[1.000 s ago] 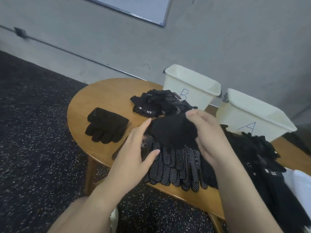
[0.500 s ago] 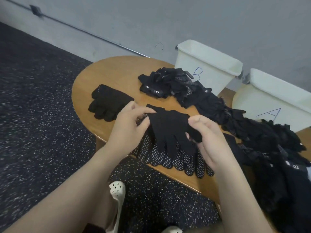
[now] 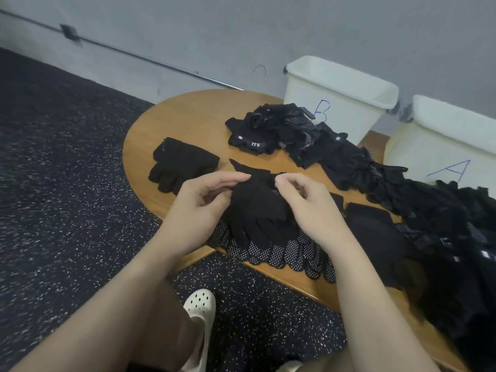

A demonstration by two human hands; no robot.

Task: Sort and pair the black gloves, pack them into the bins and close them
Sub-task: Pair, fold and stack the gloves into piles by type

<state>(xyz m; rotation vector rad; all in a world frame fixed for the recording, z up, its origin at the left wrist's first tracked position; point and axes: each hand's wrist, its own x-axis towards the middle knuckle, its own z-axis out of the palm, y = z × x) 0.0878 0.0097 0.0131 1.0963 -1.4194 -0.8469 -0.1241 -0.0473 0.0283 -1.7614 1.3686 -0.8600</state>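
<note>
Pinching the cuff edge of a plain black glove (image 3: 257,210), the left hand (image 3: 200,210) had its thumb and fingers closed on the cloth at one side, and the right hand (image 3: 308,208) had its curled fingers nipped on the cloth at the other side. Both grips were small and tight, just on the top edge, and the rest of each hand was loose. The glove hung down from that edge with its fingers pointing at the person. It lay on top of some dotted gloves (image 3: 292,253) that sat at the near edge of the desk (image 3: 188,114). A flat pair of gloves (image 3: 182,165) rested to the left, a little apart. A long messy pile of gloves (image 3: 375,178) ran from the far side of the desk down to the right. Behind the pile stood two white bins, bin B (image 3: 338,95) and bin A (image 3: 440,146), both open on top with no lids showing. A glove like this looked soft, thin and very light, so it would flop and fold if held by one corner. It was likely not slippery and would not break. The cuff seemed the best place to hold it, with one hand at each side to keep it flat. Most gloves were not yet packed.
</note>
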